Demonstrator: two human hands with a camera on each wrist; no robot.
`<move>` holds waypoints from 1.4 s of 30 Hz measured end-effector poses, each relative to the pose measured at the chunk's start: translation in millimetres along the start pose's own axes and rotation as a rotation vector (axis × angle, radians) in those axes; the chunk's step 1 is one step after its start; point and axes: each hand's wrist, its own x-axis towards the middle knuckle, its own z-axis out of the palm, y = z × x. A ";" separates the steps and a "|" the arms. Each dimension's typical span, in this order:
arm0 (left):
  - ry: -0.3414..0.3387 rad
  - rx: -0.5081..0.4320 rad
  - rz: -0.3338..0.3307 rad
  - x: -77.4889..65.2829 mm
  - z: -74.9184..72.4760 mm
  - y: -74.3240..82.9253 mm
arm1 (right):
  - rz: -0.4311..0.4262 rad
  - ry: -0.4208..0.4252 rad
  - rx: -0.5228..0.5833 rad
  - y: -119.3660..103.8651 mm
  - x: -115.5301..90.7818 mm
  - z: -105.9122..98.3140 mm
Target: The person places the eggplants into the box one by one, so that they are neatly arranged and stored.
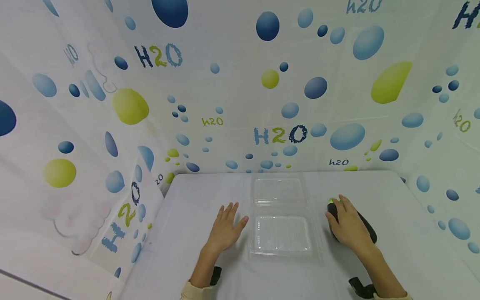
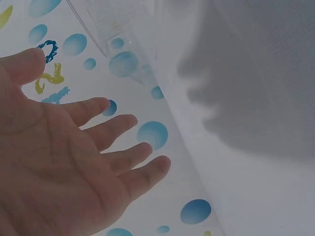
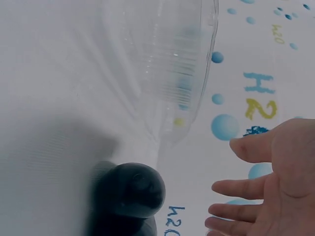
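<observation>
A clear plastic clamshell container (image 1: 283, 233) lies opened flat on the white table, its second half (image 1: 279, 191) toward the back. Left of it my left hand (image 1: 224, 233) hovers with fingers straight and spread, holding nothing; its palm (image 2: 59, 167) shows in the left wrist view. To the container's right, my right hand (image 1: 348, 225) is above a dark, glossy, elongated object (image 1: 367, 227) with a yellow-green tip, partly hidden under it. In the right wrist view, two rounded dark ends (image 3: 138, 189) appear, apart from the extended fingers. Their exact kind is unclear.
The white table (image 1: 187, 200) is bordered at the back and sides by a white curtain (image 1: 232, 91) printed with blue and green drops and H2O lettering. Dark straps (image 1: 361, 287) sit around both wrists.
</observation>
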 end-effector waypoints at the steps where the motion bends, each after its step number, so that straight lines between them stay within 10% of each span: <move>1: 0.000 -0.006 0.003 0.0 0.2 0.4 | 0.004 0.013 0.002 0.0 -0.3 0.4; 17: -0.022 -0.074 -0.009 1.1 2.1 11.0 | 0.032 0.158 -0.014 -0.2 -4.2 4.9; 42: -0.062 -0.182 -0.031 7.6 20.6 12.7 | 0.161 0.067 -0.079 9.2 -7.9 14.4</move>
